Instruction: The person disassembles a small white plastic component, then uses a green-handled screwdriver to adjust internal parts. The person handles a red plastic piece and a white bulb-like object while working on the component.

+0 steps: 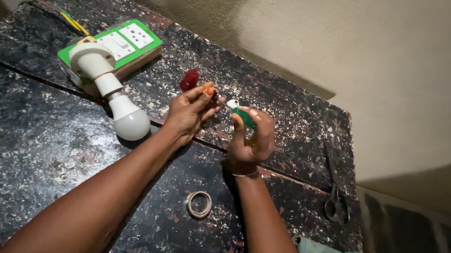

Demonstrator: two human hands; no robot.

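Dark speckled counter (28, 139) runs to a pale wall; open room front-left. Switchboard with bulb (130, 122) back-left, pliers (336, 202) near right edge. Right hand (251, 140) grips green-handled screwdriver (242, 114) at centre; left hand (189, 111) pinches small orange part (210, 91).

No packages, labels, signs or screens show anywhere on the dark speckled table (39, 146).
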